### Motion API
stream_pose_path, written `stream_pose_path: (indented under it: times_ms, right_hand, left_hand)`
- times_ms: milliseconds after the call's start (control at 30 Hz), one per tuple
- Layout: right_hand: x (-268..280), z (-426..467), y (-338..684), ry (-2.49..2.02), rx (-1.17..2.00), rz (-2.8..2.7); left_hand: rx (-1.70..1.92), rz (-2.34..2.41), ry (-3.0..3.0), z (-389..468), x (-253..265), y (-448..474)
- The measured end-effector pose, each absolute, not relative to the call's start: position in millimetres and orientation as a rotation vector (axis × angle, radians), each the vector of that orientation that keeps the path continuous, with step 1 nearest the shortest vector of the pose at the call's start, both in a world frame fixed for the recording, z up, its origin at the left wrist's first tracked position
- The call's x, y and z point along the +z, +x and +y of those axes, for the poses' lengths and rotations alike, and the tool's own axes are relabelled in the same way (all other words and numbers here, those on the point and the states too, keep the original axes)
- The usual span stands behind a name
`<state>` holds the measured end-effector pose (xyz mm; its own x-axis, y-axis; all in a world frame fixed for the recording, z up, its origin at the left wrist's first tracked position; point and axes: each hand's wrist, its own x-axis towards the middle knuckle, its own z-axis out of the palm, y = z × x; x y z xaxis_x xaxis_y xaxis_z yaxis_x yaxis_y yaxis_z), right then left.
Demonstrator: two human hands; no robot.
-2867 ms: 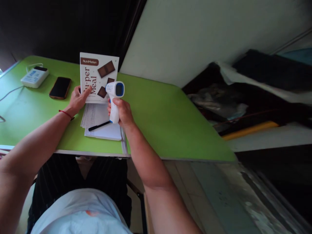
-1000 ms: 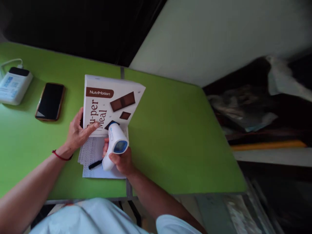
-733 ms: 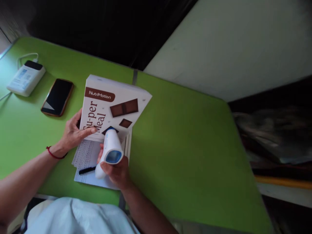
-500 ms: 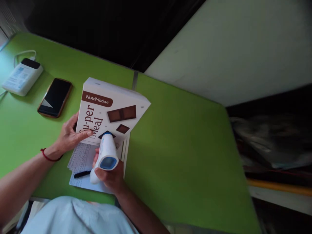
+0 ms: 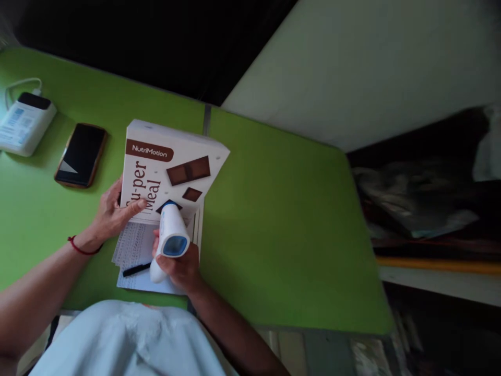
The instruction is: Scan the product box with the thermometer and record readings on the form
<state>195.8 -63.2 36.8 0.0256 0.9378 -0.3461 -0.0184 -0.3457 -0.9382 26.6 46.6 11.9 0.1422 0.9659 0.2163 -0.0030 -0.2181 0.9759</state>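
Note:
A white box (image 5: 188, 141) printed "NutriMotion" and "Su-per Meal", with pictures of brown bars, tilts above the green table. My left hand (image 5: 117, 211) grips its left edge, thumb across the front and fingers behind. My right hand (image 5: 182, 269) is wrapped round the handle of a white gun-shaped infrared thermometer (image 5: 172, 227). The thermometer's blue-rimmed front end points at the lower part of the box; whether they touch I cannot tell. Its bluish screen faces me. Below the box lie written paper sheets (image 5: 135, 243) and a black pen (image 5: 136, 270), partly covered by my hand and the thermometer.
On the left of the green table (image 5: 282, 240) lie a phone (image 5: 81, 155) in a brown case and a white power bank (image 5: 27, 125) with a cable. A pale wall (image 5: 352, 62) rises behind. Shelves with a clear plastic bag (image 5: 410, 198) stand beyond the right edge.
The view has shifted a little, so everything on the table appears further left and slightly higher or level. Both hands keep their holds on the box and the thermometer.

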Motion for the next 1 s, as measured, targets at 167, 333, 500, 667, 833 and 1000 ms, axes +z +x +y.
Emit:
stream_pose_path:
  times_ms: [167, 333, 500, 667, 833, 1000]
  right_hand:
    - [38, -60, 196, -1.498, 1.424, -0.963]
    - [40, -57, 194, -1.501, 1.394, -0.969]
    - [42, -55, 192, -1.502, 1.371, -0.987]
    - [45, -52, 190, -1.510, 1.351, -0.998]
    - [49, -48, 188, -1.524, 1.333, -1.001]
    - [49, -47, 189, -1.539, 1.308, -1.031]
  left_hand:
    - [1.190, 1.005, 1.399, 48, 12, 27]
    - [1.222, 0.988, 1.431, 49, 10, 27]
    - [1.220, 0.984, 1.434, 51, 8, 27]
    - [1.230, 0.983, 1.409, 51, 10, 28]
    - [1.245, 1.000, 1.408, 52, 9, 28]
    - [1.238, 1.015, 1.420, 53, 6, 28]
